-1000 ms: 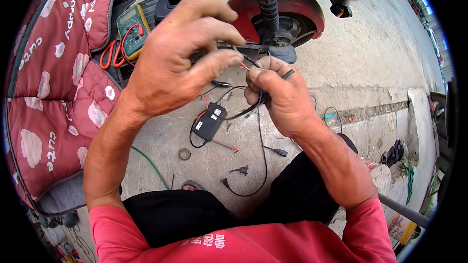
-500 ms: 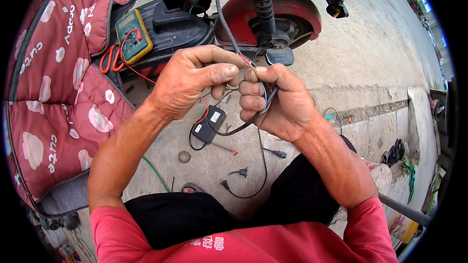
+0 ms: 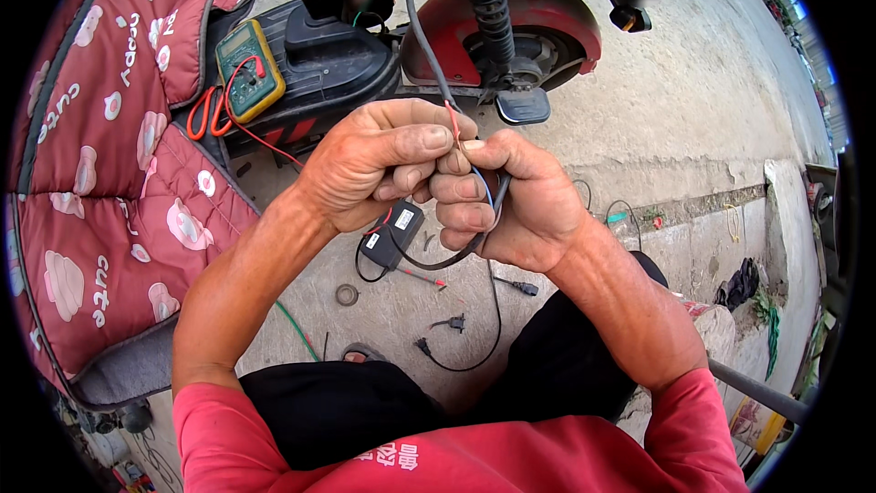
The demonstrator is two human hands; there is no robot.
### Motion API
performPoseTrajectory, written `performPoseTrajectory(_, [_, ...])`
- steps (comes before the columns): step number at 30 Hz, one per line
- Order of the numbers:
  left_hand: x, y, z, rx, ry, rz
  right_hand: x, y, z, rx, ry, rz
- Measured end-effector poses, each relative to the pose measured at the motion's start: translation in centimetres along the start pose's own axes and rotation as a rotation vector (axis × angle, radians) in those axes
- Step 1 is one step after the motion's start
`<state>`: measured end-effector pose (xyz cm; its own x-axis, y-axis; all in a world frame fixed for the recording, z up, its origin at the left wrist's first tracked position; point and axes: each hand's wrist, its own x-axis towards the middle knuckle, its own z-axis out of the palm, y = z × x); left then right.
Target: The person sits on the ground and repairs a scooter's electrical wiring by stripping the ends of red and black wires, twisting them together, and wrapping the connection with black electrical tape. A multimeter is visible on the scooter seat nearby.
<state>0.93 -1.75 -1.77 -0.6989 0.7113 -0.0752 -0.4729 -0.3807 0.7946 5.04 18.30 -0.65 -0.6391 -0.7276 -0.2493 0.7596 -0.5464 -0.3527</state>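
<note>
Both my hands meet in front of me at a wire joint. A grey cable (image 3: 422, 36) comes down to them from the scooter, with a red wire (image 3: 453, 115) bared from its sheath. My left hand (image 3: 383, 160) pinches at the joint with thumb and forefinger. The fingers of my right hand (image 3: 511, 187) are curled round a black cable (image 3: 501, 190) and a blue wire (image 3: 484, 186), its thumb pressed against the joint. Fingertips hide the exact join. Below the hands lies a black charger box (image 3: 392, 234) on the ground.
The electric scooter's red rear wheel (image 3: 511, 32) stands ahead. A yellow-green multimeter (image 3: 251, 70) rests on its footboard, beside a red patterned quilted cover (image 3: 119, 164). Plug leads (image 3: 447, 321), a tape roll (image 3: 347, 294) and a red-tipped probe (image 3: 420, 277) lie on the concrete.
My left hand has moved right and closed in on the joint, its fingers now touching my right hand. The right hand has shifted slightly left. More of the red wire shows.
</note>
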Motion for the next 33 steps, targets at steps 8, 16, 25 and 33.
performPoseTrajectory(8, [-0.1, 0.1, 1.5, 0.124, 0.156, 0.108, 0.0, 0.0, 0.7, -0.086, 0.133, -0.093])
performPoseTrajectory(16, [0.4, -1.1, 3.4, 0.306, 0.454, 0.146, 1.1, 0.9, 0.7, -0.835, 0.564, -0.536])
performPoseTrajectory(25, [0.3, -0.1, 2.9, 0.219, 0.355, 0.178, 1.1, 0.5, 0.1, -0.517, 0.385, -0.488])
performPoseTrajectory(33, [-0.2, 0.1, 1.9, 0.152, 0.214, 0.154, 0.6, -0.1, 0.1, -0.301, 0.191, -0.229])
